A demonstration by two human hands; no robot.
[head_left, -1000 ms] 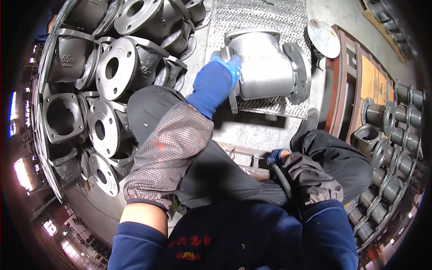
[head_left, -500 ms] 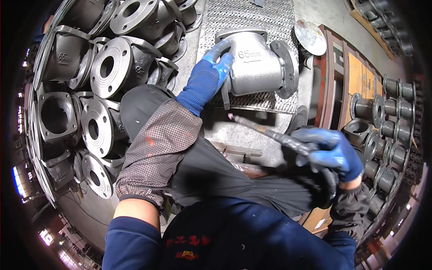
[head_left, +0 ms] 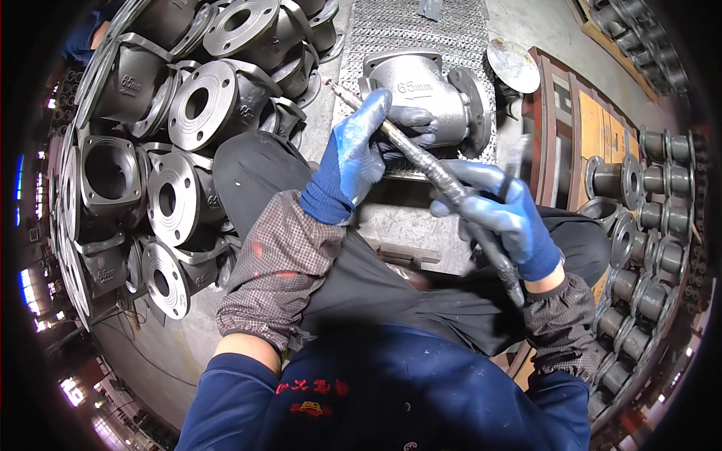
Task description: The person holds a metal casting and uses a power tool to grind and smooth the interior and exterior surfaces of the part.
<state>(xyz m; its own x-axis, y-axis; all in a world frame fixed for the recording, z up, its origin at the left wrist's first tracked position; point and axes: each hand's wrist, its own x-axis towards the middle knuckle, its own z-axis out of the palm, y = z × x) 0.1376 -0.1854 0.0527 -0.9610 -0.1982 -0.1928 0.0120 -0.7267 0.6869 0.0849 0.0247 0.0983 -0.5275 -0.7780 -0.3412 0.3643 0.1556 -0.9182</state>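
Observation:
Across the middle runs a long rod-like tool [head_left: 426, 164], wrapped in dark shiny material, with a thin tip at its upper left end. My left hand [head_left: 355, 150], in a blue glove, is closed round it behind the tip. My right hand [head_left: 508, 218], gloved too, holds the thicker rear part. A flat, pale-ended piece [head_left: 514, 156] like a brush stands up among the right fingers; blur hides its kind. Just beyond my hands a silver flanged valve body [head_left: 421, 86] with raised markings lies on a metal grating bench [head_left: 406, 34]. My left hand partly covers its near left side.
Grey flanged castings [head_left: 199, 105] are stacked high on the left, close to my knee. A round pale disc [head_left: 514, 65] stands right of the bench, beside a reddish-brown metal frame [head_left: 541, 128]. More dark castings [head_left: 654, 218] stand in rows at far right.
My left hand has let go of the valve body and taken hold of the tool's front. The tool has swung up and left. My right hand moved leftward, and the brush-like piece now shows.

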